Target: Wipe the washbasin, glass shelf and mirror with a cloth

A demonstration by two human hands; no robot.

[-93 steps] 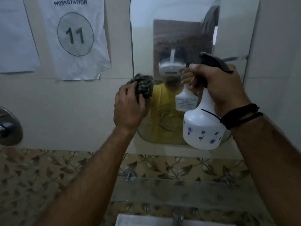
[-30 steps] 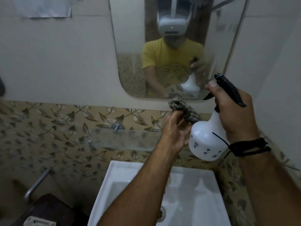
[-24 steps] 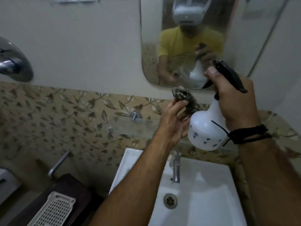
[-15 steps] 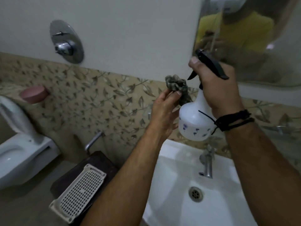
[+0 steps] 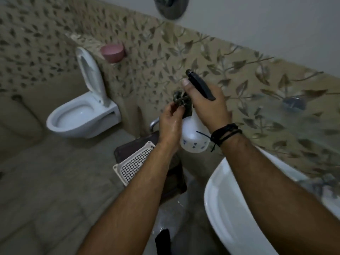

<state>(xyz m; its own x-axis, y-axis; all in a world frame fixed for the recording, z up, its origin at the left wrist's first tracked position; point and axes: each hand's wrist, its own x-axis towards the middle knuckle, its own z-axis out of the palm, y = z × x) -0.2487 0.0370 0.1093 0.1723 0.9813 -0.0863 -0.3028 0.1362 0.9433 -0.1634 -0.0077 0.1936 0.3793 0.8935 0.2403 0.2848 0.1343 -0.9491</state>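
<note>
The right hand (image 5: 206, 105) is closed around the neck of a white spray bottle (image 5: 193, 137), its thumb up beside the black trigger head (image 5: 199, 84); a black cord bracelet (image 5: 225, 133) circles that wrist; the bottle hangs upright in the air, its round body printed with small blue flowers; the left hand (image 5: 170, 124) sits just beside it, fingers pinched on a dark crumpled cloth (image 5: 181, 101) that pokes up between the two hands and touches the bottle's neck; both forearms reach in from the bottom edge of the view; the white washbasin (image 5: 226, 208) shows only its curved left rim, low on the right, under the right forearm; the glass shelf (image 5: 303, 124) runs along the leaf-patterned tiled wall (image 5: 184, 43) above the basin, blurred, with a round metal bracket (image 5: 294, 103) at its back; the mirror is out of view; to the left a white toilet (image 5: 82, 115) stands with its lid raised, and a pink cup (image 5: 113, 52) rests on the ledge behind it; below the hands a white perforated tray (image 5: 134, 162) lies on a dark stool (image 5: 171, 177) on the floor, its near corner hanging past the stool's edge; a round chrome fitting (image 5: 171, 6) is fixed to the plain wall at the top.
</note>
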